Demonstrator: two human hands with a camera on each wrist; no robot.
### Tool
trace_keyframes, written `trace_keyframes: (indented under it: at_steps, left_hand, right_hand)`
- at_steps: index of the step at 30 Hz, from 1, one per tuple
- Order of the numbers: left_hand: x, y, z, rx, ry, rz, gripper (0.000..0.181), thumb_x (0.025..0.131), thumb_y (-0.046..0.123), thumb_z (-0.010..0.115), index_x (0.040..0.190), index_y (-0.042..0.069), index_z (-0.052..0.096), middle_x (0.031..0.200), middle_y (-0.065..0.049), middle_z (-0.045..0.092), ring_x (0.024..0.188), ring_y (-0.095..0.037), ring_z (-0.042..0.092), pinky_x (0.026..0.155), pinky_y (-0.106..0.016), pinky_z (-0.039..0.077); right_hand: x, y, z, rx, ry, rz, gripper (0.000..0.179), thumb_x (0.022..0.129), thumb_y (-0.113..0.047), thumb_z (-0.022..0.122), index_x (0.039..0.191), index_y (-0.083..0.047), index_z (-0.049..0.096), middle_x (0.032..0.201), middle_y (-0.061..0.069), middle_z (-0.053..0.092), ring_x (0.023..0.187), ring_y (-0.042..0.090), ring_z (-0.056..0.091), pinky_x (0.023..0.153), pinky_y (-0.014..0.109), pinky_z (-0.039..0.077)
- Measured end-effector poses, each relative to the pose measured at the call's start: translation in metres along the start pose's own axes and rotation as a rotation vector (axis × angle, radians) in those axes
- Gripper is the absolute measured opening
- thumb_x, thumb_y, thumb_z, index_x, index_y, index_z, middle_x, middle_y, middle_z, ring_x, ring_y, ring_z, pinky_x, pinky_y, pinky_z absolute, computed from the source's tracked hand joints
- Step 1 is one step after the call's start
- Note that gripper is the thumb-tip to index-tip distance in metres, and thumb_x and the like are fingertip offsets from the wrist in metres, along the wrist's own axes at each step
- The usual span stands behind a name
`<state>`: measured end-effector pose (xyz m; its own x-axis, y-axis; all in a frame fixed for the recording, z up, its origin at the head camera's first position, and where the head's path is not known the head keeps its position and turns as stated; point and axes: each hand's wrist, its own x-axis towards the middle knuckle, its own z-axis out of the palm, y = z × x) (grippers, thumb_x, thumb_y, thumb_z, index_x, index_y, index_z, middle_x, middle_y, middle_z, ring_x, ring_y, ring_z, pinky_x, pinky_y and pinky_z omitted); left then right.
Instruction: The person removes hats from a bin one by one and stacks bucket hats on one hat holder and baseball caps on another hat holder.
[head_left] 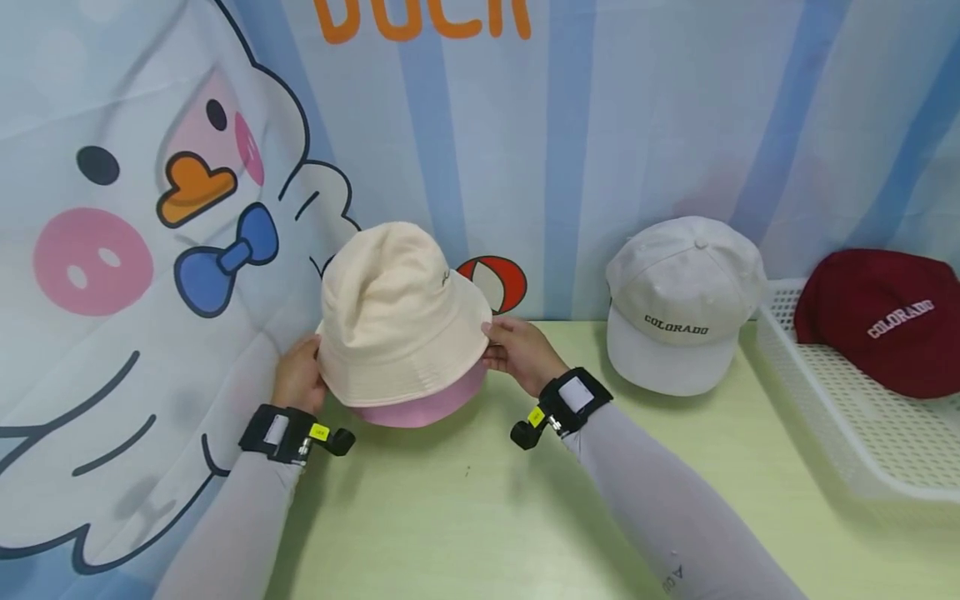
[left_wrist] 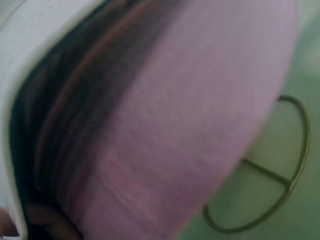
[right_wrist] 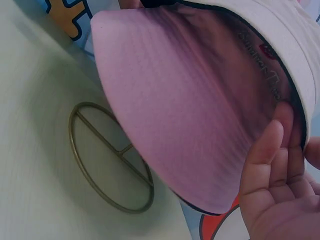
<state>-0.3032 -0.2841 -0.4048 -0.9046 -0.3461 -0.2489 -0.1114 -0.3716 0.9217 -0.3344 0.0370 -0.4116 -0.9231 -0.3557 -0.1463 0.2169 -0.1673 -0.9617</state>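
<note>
In the head view a cream bucket hat [head_left: 390, 325] sits tilted over a pink hat [head_left: 423, 404], whose pink brim shows below it. My left hand [head_left: 300, 375] holds the cream brim at its left edge. Opposite, my right hand [head_left: 523, 354] pinches the right edge, thumb outside and fingers under the brim in the right wrist view. Lettering shows on the pink hat [right_wrist: 175, 105] inside the cream one. Beneath them a brass-coloured oval wire base [right_wrist: 75, 135] rests on the table; whatever joins it to the hats is hidden. Only fingertips [left_wrist: 47, 222] of my left hand show in its wrist view.
To the right, a white cap [head_left: 686, 304] lettered COLORADO is propped up near the back edge. A white plastic basket [head_left: 832, 454] at the far right holds a dark red cap [head_left: 885, 325]. A printed duck curtain [head_left: 495, 158] hangs behind the pale green table [head_left: 465, 517].
</note>
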Motion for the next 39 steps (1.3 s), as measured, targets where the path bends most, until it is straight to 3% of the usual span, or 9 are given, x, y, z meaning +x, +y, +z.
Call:
trace_keyframes:
  at_steps: [3,8,15,22,26,32,39]
  left_hand:
    - [0.004,-0.006,0.000,0.086,0.015,0.034,0.021,0.110,0.019,0.039,0.118,0.014,0.058,0.142,0.001,0.049,0.127,-0.010,0.045,0.111,-0.023,0.037]
    - [0.004,-0.014,-0.002,0.214,0.029,0.066,0.034,0.110,0.021,0.039,0.138,0.008,0.051,0.137,0.000,0.052,0.118,-0.009,0.050,0.102,-0.023,0.042]
    - [0.004,-0.023,-0.003,0.338,0.083,0.111,0.036,0.108,0.025,0.044,0.139,0.008,0.053,0.117,0.007,0.059,0.106,-0.008,0.053,0.093,-0.024,0.044]
    - [0.012,-0.032,-0.008,0.469,0.093,0.126,0.045,0.110,0.035,0.039,0.148,0.013,0.047,0.121,0.004,0.058,0.105,-0.009,0.052,0.091,-0.024,0.043]
    - [0.018,-0.038,-0.010,0.496,0.102,0.147,0.045,0.110,0.037,0.037,0.147,0.013,0.046,0.124,0.000,0.058,0.104,-0.011,0.052,0.089,-0.025,0.043]
    - [0.023,-0.047,-0.011,0.466,0.102,0.192,0.042,0.110,0.034,0.036,0.141,0.008,0.048,0.118,-0.001,0.058,0.101,-0.011,0.053,0.087,-0.024,0.042]
    - [0.023,-0.054,-0.008,0.490,0.102,0.217,0.040,0.109,0.036,0.039,0.138,0.011,0.051,0.113,0.002,0.060,0.100,-0.010,0.055,0.085,-0.023,0.045]
  right_hand:
    - [0.003,0.006,-0.001,-0.002,0.013,0.003,0.036,0.106,-0.020,0.052,0.137,-0.001,0.056,0.086,0.000,0.062,0.073,0.010,0.062,0.070,0.021,0.056]
    - [0.009,0.018,-0.001,0.006,0.042,0.010,0.036,0.106,-0.019,0.053,0.137,-0.002,0.058,0.085,0.000,0.063,0.072,0.009,0.062,0.068,0.020,0.056]
    - [0.013,0.025,0.000,-0.014,0.078,0.007,0.034,0.105,-0.017,0.054,0.136,-0.003,0.059,0.084,0.000,0.063,0.071,0.009,0.062,0.069,0.022,0.056]
    - [0.020,0.038,-0.003,-0.008,0.120,0.030,0.034,0.105,-0.018,0.055,0.134,-0.002,0.059,0.086,0.001,0.063,0.069,0.010,0.065,0.067,0.023,0.058]
    - [0.026,0.049,-0.003,0.008,0.124,0.028,0.033,0.104,-0.017,0.056,0.131,0.002,0.059,0.083,0.001,0.063,0.067,0.010,0.063,0.065,0.022,0.057]
    - [0.032,0.059,-0.002,-0.009,0.135,0.041,0.032,0.104,-0.018,0.057,0.129,0.001,0.061,0.082,0.001,0.063,0.068,0.010,0.062,0.064,0.022,0.055]
    - [0.034,0.065,-0.001,-0.024,0.137,0.052,0.029,0.104,-0.019,0.056,0.127,-0.001,0.063,0.082,0.002,0.064,0.067,0.011,0.063,0.064,0.024,0.056]
